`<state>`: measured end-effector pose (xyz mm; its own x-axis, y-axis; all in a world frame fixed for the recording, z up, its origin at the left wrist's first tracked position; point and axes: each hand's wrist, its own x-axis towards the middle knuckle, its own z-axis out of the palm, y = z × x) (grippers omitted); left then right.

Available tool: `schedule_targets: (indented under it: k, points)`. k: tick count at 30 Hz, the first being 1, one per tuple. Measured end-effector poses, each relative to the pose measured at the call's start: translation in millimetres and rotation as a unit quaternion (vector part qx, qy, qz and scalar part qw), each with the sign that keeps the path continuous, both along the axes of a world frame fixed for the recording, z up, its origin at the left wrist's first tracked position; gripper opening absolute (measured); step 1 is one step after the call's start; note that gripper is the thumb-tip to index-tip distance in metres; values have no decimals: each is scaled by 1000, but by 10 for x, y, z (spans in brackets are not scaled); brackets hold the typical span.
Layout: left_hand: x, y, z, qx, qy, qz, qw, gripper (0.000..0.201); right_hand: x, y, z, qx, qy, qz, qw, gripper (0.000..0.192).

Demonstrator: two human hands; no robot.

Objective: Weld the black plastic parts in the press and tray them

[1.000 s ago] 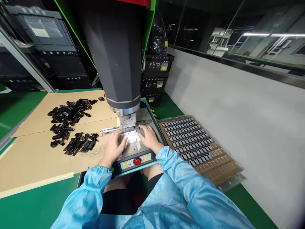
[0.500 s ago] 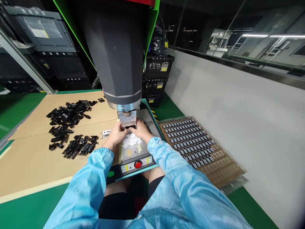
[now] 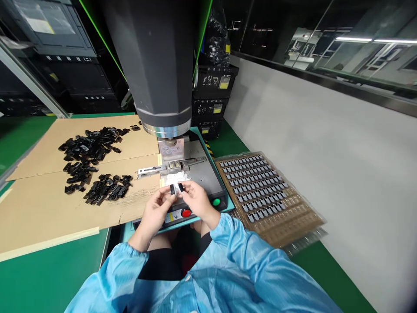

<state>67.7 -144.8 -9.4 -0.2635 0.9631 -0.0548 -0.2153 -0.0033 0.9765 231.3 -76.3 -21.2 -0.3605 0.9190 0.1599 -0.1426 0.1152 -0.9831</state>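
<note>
Green matting covers the table [image 3: 48, 278] at this press station, with a dark wall of stacked bins behind. Both hands meet just in front of the machine's base plate [image 3: 203, 174]: the left hand [image 3: 155, 209] and the right hand [image 3: 194, 201] are each pinched shut, thumb against fingertips, on one small black part with a white piece [image 3: 176, 188] held between them, above the red button [image 3: 186, 213]. To do this well, I would judge that the two halves should be kept square to each other and pressed home with the fingertips only, so the seam stays in sight. Just beyond the hands lies a little heap of white pieces [image 3: 177, 177] on the plate, then the metal fixture [image 3: 172, 164] under the big grey press column [image 3: 159, 65]. A green button [image 3: 216, 202] sits just beside the right hand. Left, loose black parts [image 3: 91, 167] lie scattered on cardboard [image 3: 42, 217]; right, a tray of seated parts [image 3: 260, 191].
</note>
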Motion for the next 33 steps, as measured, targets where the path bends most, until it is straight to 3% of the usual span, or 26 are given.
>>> schedule_targets:
  k: [5,15,23,28,33]
  points:
    - [179,-332,-41,7,-14,19,1000,59,69,-424,50,8,-12,-7,1000,34]
    - [293,-480,-39,1,-32,18,999,52,157,-590,-11,5,-23,-23,999,37]
    - [210,-493,-4,-50,-238,-53,969,48,201,-627,162,-105,84,-15,991,40]
    - [185,-516,-31,-52,-245,-76,965,43,188,-659,236,-173,157,20,972,38]
    - [178,-531,-81,-47,-245,-92,964,41,181,-691,243,-187,168,23,968,36]
